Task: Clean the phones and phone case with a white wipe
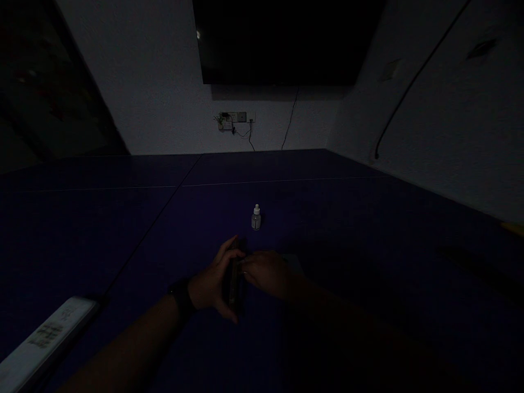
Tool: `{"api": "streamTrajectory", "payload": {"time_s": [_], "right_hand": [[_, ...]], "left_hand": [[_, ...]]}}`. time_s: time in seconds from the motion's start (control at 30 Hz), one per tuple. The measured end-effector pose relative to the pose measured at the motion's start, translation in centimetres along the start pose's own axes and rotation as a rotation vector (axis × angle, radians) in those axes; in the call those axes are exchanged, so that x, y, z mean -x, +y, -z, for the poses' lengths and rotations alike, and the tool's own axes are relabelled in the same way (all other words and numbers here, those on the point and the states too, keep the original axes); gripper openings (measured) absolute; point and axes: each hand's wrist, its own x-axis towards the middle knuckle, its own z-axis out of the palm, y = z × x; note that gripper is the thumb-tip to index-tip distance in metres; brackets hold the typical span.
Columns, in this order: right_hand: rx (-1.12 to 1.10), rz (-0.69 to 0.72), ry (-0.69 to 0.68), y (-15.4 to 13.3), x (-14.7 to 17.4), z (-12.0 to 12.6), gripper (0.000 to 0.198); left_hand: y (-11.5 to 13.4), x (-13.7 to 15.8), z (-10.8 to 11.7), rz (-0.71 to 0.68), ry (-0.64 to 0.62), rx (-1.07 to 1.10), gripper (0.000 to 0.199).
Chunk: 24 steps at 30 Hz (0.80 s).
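Note:
The room is very dark. My left hand (210,284), with a dark band on its wrist, grips a flat dark object (234,278) held on edge over the dark blue table (347,229); what the object is I cannot make out. My right hand (266,273) rests against the object's right face with its fingertips on it. A small clear bottle with a white cap (256,217) stands upright on the table just beyond both hands. A pale flat shape (293,263) lies on the table right behind my right hand.
A long white box (45,338) lies at the table's near left edge. A dark screen (282,41) hangs on the far wall above a socket strip (236,118) with cables. Walls close the table at the back and right.

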Motion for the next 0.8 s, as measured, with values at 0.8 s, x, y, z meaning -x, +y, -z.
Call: {"api": "streamTrajectory", "payload": {"time_s": [0.8], "right_hand": [[0.039, 0.006, 0.002, 1.2, 0.0, -0.2, 0.021]], "left_hand": [[0.7, -0.2, 0.2, -0.04, -0.037, 0.032, 0.14]]}}
